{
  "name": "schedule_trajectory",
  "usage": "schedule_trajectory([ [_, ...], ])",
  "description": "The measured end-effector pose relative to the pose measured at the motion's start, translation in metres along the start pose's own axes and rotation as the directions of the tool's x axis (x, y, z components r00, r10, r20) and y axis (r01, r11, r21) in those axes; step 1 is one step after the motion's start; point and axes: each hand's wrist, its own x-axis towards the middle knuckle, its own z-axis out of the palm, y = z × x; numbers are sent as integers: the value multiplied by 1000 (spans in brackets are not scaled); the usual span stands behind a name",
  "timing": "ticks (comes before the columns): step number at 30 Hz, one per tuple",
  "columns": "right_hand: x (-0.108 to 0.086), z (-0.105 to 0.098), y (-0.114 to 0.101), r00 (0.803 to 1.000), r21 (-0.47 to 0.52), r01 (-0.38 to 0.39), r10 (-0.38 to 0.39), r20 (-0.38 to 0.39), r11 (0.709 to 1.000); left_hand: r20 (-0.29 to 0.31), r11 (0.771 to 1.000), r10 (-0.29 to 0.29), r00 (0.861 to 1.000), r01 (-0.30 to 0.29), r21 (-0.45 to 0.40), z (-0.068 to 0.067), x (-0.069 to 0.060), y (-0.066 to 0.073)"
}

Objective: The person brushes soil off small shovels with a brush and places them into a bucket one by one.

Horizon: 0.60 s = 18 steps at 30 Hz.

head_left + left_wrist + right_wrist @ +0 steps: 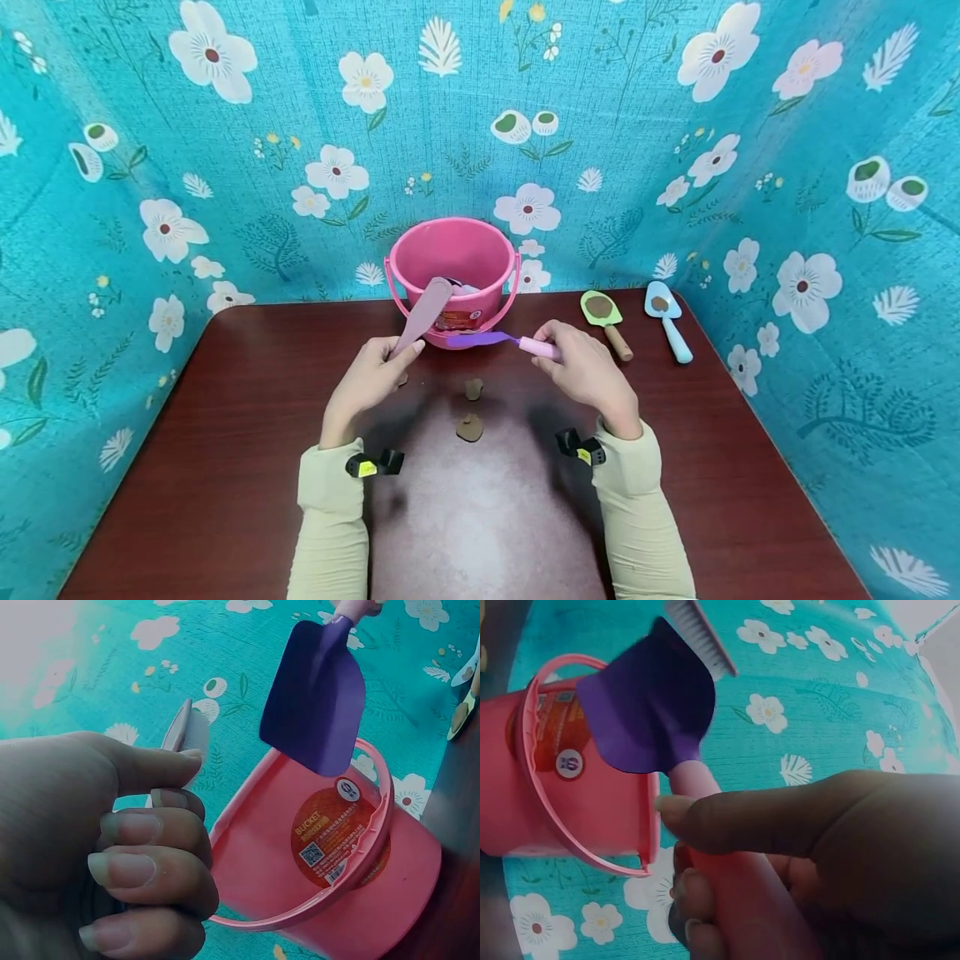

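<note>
While a mauve brush (426, 312) is being gripped in the curled fingers of the left hand (371, 375), just left of the frame's centre, a purple scoop (477, 338) is being held by its handle in the closed fingers of the right hand (588, 371), right of centre. A gap is being shown between the two tools in the left wrist view. If the blade is being brushed, the work would probably be best served by a steady handle, a blade tilted toward the pink bucket (487, 302), and short strokes away from the fingers, so that crumbs are being caught. At upper centre, the bucket is being supported upright by the dark surface (247, 433); something dark and pale is being contained in it, too hidden to be named. At upper right, brown patches are being carried by the green scoop (611, 320) and the pale blue scoop (670, 325). Brown lumps (470, 427) are being borne by the surface at centre.
</note>
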Motion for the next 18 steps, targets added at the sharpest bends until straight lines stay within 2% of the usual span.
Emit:
schedule_trajectory([
  [6,0,3,-1,999,23,-25,25,24,999,2,1000,16,1000,-16,1,2,0,2],
  [10,1,4,-2,1000,43,-15,15,18,999,11,999,24,1000,-24,24,6,2,4],
  [13,3,4,-2,1000,73,10,-12,16,997,20,998,46,999,-47,48,14,4,6],
  [18,6,5,-2,995,69,31,-37,95,997,48,987,107,993,-112,119,32,8,10],
])
